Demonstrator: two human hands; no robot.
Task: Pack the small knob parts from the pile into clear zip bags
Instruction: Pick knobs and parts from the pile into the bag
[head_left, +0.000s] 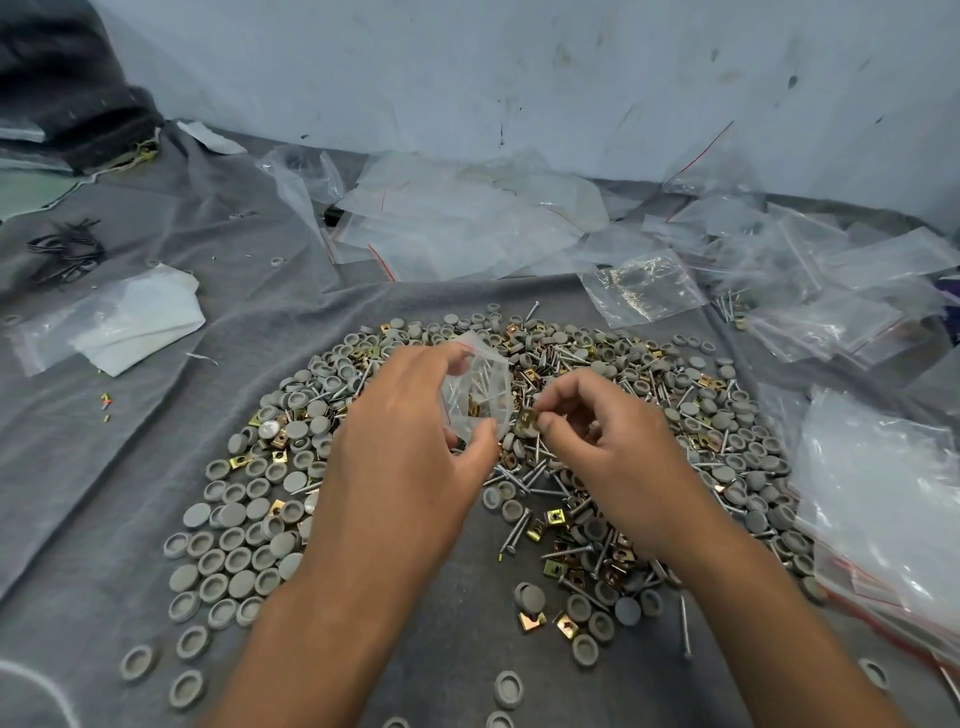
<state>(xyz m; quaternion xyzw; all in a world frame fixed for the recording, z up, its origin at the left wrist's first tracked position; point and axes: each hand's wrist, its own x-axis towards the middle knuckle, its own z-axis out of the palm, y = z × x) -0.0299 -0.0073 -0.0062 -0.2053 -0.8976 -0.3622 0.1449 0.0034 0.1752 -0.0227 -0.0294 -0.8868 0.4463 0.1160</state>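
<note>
1. Bag (475, 395) — clear zip type, pinched in left hand (410, 441) above pile (291, 467), seemingly mouth held ready for loading.
2. Clip (527, 420) — brass, pinched by right hand (613, 452) beside bag, apparently for insertion.

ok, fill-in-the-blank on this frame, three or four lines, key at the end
The left hand holds a small clear ____.
The right hand pinches a ____-coloured clip.
Inside the bag are clips and ____.
The pile lies on a ____ cloth.

Missing: bag; brass; screws; grey
</note>
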